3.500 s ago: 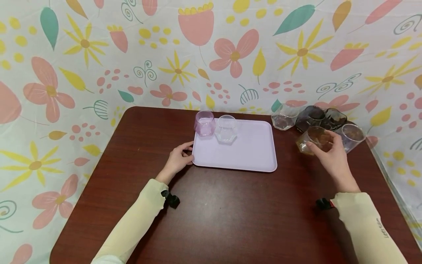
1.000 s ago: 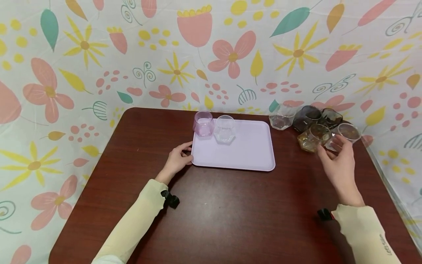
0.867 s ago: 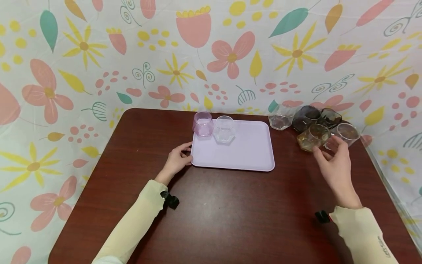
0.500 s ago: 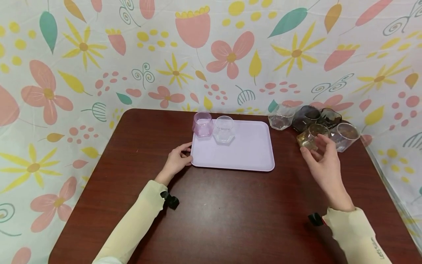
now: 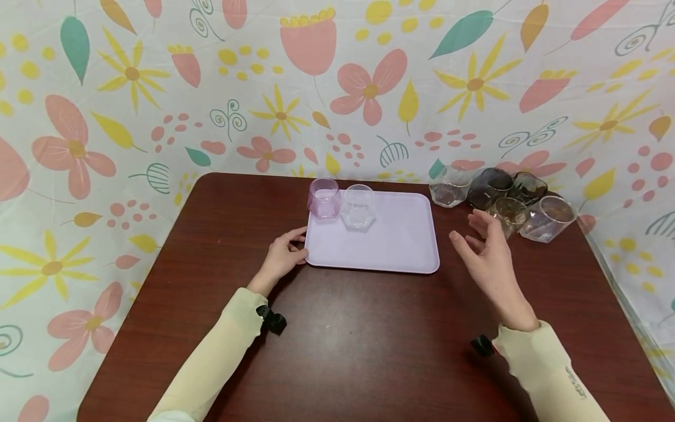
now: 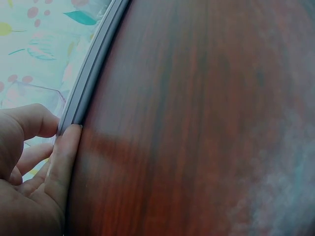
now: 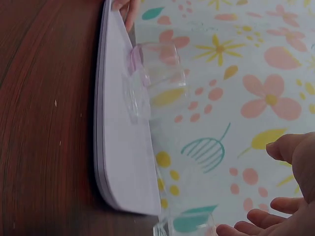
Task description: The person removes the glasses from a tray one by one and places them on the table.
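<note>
A pale lilac tray [image 5: 390, 249] lies on the dark wooden table. My left hand [image 5: 280, 261] holds its left edge, and in the left wrist view the fingertips [image 6: 71, 135] pinch the rim. On the tray's back left stand a pink glass [image 5: 324, 200] and a clear hexagonal-based glass [image 5: 359, 211], side by side. My right hand [image 5: 493, 266] hovers right of the tray, fingers apart and holding nothing. Just beyond it is an amber glass [image 5: 511, 214], partly covered by the fingers. In the right wrist view the right hand [image 7: 280, 196] is cut off by the frame.
At the table's back right cluster a clear glass [image 5: 449, 192], a dark glass [image 5: 490, 184], a second dark glass [image 5: 534, 186] and a faintly tinted clear glass [image 5: 549, 218]. A flower-patterned cloth [image 5: 253, 76] hangs behind the table [image 5: 337, 351].
My right hand held the amber glass earlier; that glass now stands among the others. The hand has since moved left, towards the tray. My left hand and the tray stay put.
</note>
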Demonstrator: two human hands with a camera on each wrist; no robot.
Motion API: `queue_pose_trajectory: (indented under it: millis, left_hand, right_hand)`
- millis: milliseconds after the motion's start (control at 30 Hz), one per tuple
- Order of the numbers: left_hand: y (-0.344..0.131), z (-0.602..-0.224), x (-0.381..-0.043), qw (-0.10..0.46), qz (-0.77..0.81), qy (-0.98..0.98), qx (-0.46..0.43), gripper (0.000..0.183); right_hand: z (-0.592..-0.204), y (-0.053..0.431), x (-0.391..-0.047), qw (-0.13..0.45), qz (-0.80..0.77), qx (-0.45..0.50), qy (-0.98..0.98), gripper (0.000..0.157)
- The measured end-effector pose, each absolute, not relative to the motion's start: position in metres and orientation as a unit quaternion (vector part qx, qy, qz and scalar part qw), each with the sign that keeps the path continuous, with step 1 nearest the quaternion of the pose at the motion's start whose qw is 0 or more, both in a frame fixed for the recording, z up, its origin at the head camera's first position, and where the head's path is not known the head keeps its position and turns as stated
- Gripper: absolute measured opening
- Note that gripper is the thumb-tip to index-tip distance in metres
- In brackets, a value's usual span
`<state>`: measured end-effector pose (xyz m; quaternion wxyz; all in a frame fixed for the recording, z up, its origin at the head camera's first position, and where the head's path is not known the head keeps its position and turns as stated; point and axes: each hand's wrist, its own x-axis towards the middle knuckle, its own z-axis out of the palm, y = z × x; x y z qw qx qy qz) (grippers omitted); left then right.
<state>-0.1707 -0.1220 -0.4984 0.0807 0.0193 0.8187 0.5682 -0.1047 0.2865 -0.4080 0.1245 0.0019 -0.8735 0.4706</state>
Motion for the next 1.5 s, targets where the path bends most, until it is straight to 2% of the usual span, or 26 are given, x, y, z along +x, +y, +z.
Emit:
queue_pose_trajectory:
  millis: [333,633,833,1267,1500]
  left_hand:
    - [-0.121,-0.497,-0.17,0.077,0.564,0.822,0.014,0.061]
    - [-0.114,-0.49,-0.168,0.053,0.532,0.845,-0.005,0.051]
    - [-0.111,-0.486,-0.17,0.046,0.516,0.855,-0.005,0.054]
    - [-0.115,-0.489,-0.173,0.072,0.545,0.835,-0.012,0.055]
    - [-0.117,-0.491,-0.173,0.072,0.553,0.83,-0.01,0.054]
  right_hand:
    - [-0.414,0.26,-0.117,0.106,0.476,0.043,-0.872,0.068]
    - [-0.417,0.241,-0.133,0.077,0.473,0.072,-0.875,0.066]
    - [-0.421,0.228,-0.148,0.056,0.485,0.074,-0.87,0.066]
    - [-0.435,0.198,-0.188,-0.002,0.508,0.094,-0.856,0.066]
    - [-0.44,0.178,-0.205,-0.021,0.5,0.101,-0.86,0.074]
